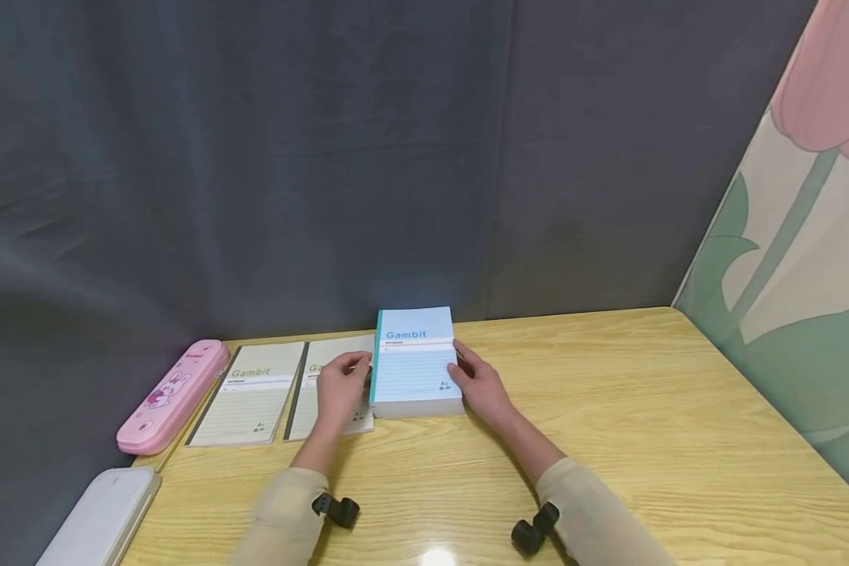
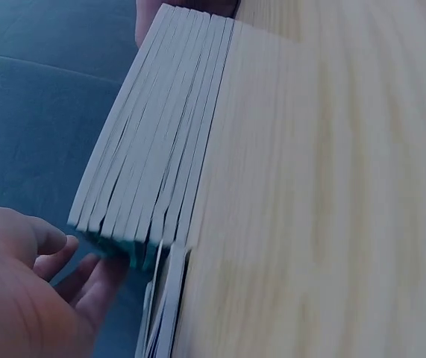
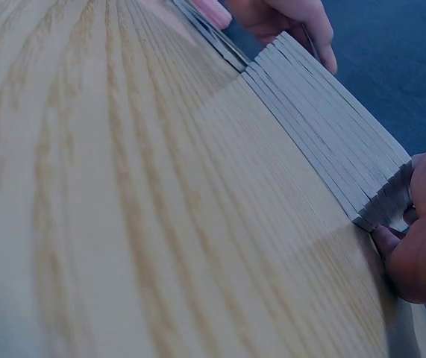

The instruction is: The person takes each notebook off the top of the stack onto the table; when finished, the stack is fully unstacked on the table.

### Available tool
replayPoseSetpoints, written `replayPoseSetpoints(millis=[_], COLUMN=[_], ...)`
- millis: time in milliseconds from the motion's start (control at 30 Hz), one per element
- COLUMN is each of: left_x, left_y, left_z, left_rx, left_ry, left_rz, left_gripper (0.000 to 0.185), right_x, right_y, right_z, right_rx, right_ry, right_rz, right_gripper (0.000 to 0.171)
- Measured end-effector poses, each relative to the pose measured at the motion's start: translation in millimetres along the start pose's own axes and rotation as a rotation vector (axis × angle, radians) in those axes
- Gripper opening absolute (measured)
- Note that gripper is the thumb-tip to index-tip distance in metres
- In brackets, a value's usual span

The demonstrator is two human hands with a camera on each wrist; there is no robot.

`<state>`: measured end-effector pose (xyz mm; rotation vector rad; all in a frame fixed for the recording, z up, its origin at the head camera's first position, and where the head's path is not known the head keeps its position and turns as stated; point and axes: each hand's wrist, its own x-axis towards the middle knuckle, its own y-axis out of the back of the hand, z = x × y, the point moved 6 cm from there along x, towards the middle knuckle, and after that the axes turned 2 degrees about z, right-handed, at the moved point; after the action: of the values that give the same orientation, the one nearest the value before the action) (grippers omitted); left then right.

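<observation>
A thick stack of blue "Gambit" notebooks point(image 1: 413, 369) lies flat on the wooden table point(image 1: 608, 409), near its far edge. My left hand point(image 1: 357, 373) grips the stack's teal spine side, and my right hand point(image 1: 464, 365) grips the opposite long edge. In the left wrist view the stack point(image 2: 153, 149) shows its grey page edges, with my left hand point(image 2: 71, 276) curled at its near corner. The right wrist view shows my right hand point(image 3: 410, 224) with fingers curled round the stack's point(image 3: 332, 142) corner.
Two beige notebooks point(image 1: 251, 393) point(image 1: 325, 354) lie side by side left of the stack. A pink pencil case point(image 1: 173, 393) sits at the table's left edge, a white case point(image 1: 102, 519) nearer me. Dark cloth point(image 1: 255, 157) hangs behind, a floral curtain point(image 1: 785, 275) at the right.
</observation>
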<state>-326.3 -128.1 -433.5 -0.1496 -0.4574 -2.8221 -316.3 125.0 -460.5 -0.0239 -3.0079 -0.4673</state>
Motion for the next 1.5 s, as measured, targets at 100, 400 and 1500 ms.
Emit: replayPoseSetpoints(millis=[100,400,1500], left_x=[0.7,-0.1,2.7], left_y=[-4.2,-19.6,-28.0], left_z=[-0.9,-16.2,-22.9], left_rx=[0.003,-0.052,-0.114], left_ry=[-0.001,0.046,0.007], left_rz=[-0.001,-0.183,-0.2], left_gripper=[0.022,0.044,0.042], right_x=[0.6,3.9,18.0], right_y=[-2.2,-4.4,14.2], right_z=[-1.8,-1.7,6.7], right_rx=[0.002,0.005,0.096], right_ry=[0.002,0.002,-0.062], right_rz=[0.002,0.025,0.203], right_gripper=[0.057,0.055,0.034])
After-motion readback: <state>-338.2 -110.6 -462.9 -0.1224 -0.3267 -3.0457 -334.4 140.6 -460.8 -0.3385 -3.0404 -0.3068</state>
